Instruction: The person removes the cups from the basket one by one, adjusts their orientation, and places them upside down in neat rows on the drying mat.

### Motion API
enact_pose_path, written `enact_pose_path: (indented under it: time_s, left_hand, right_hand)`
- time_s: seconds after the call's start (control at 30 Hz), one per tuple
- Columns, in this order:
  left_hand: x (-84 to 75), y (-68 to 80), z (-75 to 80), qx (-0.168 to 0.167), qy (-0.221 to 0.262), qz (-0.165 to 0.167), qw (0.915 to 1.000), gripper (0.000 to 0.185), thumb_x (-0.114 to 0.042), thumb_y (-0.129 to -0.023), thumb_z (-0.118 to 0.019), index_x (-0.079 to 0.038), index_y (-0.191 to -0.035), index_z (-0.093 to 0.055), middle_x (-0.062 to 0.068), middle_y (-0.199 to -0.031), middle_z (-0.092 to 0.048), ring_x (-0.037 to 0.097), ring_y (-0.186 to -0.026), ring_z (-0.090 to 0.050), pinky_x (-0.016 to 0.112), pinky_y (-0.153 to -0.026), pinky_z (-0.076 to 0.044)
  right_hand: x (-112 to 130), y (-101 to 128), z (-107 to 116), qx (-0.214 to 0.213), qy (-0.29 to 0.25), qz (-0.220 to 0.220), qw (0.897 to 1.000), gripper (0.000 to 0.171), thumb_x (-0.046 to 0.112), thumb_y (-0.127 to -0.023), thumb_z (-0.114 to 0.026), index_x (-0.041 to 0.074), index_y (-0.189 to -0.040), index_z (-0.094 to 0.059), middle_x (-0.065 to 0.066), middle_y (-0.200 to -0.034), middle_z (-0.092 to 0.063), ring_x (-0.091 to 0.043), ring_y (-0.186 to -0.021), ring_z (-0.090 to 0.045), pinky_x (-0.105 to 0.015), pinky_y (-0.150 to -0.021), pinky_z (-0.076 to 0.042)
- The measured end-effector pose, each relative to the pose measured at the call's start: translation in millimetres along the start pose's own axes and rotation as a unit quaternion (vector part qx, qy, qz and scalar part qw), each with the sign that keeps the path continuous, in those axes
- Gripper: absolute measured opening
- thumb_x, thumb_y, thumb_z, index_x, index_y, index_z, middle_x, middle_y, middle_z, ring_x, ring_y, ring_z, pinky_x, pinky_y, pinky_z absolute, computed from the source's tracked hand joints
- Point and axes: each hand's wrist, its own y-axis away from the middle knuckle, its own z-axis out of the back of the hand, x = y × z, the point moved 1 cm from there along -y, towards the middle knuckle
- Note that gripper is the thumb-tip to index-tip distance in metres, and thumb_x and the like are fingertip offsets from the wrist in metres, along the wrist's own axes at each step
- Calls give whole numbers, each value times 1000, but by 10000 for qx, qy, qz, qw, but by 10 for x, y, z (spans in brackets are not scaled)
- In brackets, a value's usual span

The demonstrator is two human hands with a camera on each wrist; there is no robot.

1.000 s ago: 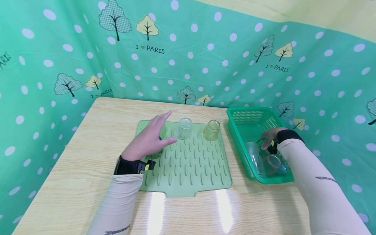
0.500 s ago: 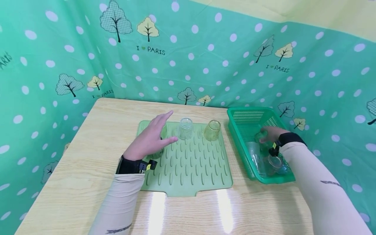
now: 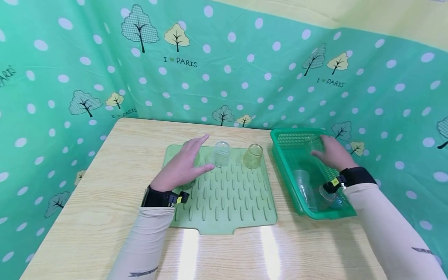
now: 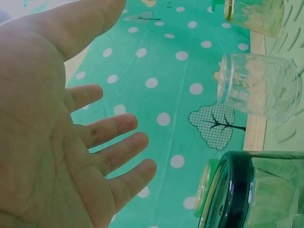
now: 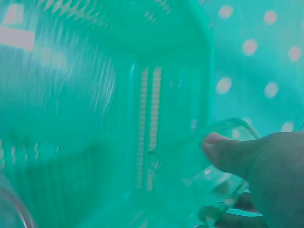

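Observation:
My right hand point(image 3: 334, 153) grips a clear, slightly greenish glass point(image 3: 314, 144) above the far end of the green plastic basket point(image 3: 280, 171). In the right wrist view the thumb lies along the glass point(image 5: 221, 183), with other fingers on its far side. My left hand point(image 3: 182, 165) holds nothing and hovers over the left part of the pale green drying mat point(image 3: 224, 202), fingers extended and thumb apart. On the mat a clear glass point(image 3: 221, 154) and a yellowish glass point(image 3: 252, 156) stand upside down. The left wrist view shows a dark-green-based glass point(image 4: 275, 190), mostly hidden from the head view.
More glassware lies in the basket's near end, among it a tall clear glass point(image 3: 303, 186) and a shorter glass point(image 3: 327, 196). The wooden table point(image 3: 87, 194) carries mat and basket. A green patterned curtain point(image 3: 224, 77) encloses the back and sides.
My right hand has lifted the glass up from among the others and moved it toward the basket's far end. My left hand has barely moved.

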Motion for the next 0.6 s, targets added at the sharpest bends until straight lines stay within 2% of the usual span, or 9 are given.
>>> enact_pose_path:
  time_s: [0.2,0.4,0.6]
  left_hand:
    - [19,3,-20,9,-1,-93,10000,88,-52,-99,-65,-32,-167,-12,6,-168,-27,29,-154,-26,57,-121,-33]
    - [8,-1,-21,-20,-24,-75,10000,85,-51,-100,-64,-34,-167,-14,5,-168,-28,30,-153,-27,58,-120,-34]
    - [-3,4,-34,-28,-94,-65,9999,87,-58,-99,-61,-32,-167,-14,5,-167,-29,30,-153,-29,57,-120,-34]
  right_hand:
    - [449,195,-32,-695,-464,278,9961,85,30,-102,-67,-6,-162,-18,-38,-149,-36,-56,-133,-41,-71,-104,-41]
    - [768,348,-120,-1021,-613,762,9900,81,24,-100,-71,-5,-160,-25,-33,-145,-41,-51,-132,-44,-67,-104,-43]
    - [1003,427,-281,-1207,-714,1057,9845,77,21,-98,-73,-4,-158,-31,-29,-142,-46,-47,-130,-48,-64,-103,-46]
